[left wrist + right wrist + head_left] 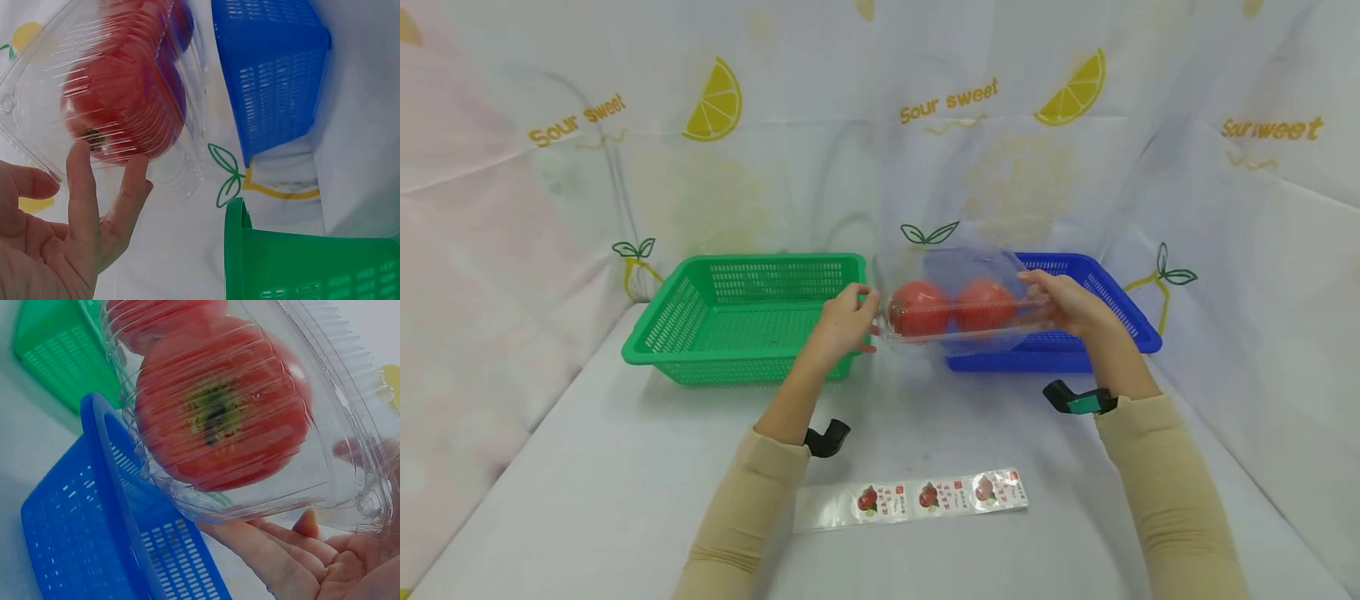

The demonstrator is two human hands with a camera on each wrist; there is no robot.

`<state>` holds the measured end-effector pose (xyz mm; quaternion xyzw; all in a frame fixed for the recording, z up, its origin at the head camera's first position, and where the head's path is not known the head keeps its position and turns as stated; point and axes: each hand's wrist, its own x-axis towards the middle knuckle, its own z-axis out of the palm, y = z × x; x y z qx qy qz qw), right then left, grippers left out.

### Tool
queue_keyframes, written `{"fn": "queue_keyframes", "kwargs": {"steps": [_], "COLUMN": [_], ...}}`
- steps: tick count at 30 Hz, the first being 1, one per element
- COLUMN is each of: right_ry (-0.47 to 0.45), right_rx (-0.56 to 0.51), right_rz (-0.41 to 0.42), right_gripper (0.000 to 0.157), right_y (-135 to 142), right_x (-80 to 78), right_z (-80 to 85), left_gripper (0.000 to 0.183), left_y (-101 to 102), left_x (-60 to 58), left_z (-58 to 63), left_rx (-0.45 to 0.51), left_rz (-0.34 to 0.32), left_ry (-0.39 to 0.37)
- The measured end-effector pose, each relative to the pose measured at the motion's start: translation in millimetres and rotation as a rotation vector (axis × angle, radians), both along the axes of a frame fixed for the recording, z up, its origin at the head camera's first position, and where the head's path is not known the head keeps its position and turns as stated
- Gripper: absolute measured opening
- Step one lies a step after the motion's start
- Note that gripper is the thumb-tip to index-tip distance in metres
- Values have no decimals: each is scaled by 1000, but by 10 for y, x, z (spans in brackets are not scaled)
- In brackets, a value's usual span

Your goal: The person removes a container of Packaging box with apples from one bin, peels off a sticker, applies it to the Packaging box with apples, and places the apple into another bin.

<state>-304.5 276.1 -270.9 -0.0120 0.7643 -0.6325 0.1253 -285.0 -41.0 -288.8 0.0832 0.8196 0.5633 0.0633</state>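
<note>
Held up over the table between my hands is a clear plastic clamshell box (953, 327) with ribbed walls and two red tomatoes (985, 305) inside. My left hand (850, 321) is at the box's left end, its thumb by the rim and its fingertips against the wall in the left wrist view. At the other end, my right hand (1067, 304) grips the box, with fingers along its underside (300, 550). One tomato's green-brown stem mark (215, 412) shows through the plastic in the right wrist view.
Behind the box, to the right, stands a blue plastic basket (1138, 325), partly covered by it. A green basket (647, 354) stands on the left. Near the front of the white-covered table lies a strip of fruit-printed labels (910, 500). A lemon-print cloth (820, 150) hangs behind.
</note>
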Motion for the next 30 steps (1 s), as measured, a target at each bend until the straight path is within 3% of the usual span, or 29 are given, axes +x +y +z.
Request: {"fn": "queue_keyframes", "kwargs": {"steps": [15,30], "right_ry": [41,136], "right_rx": [60,149], "right_rz": [44,80], "right_gripper": [45,44], "right_y": [-170,-295], "right_x": [151,279], "right_z": [-81,-39], "left_gripper": [43,40], "left_y": [-146,-323], "left_x": [143,284], "left_z": [-101,-76], "left_rx": [3,9], "left_rz": [35,32], "left_ry": [19,27]}}
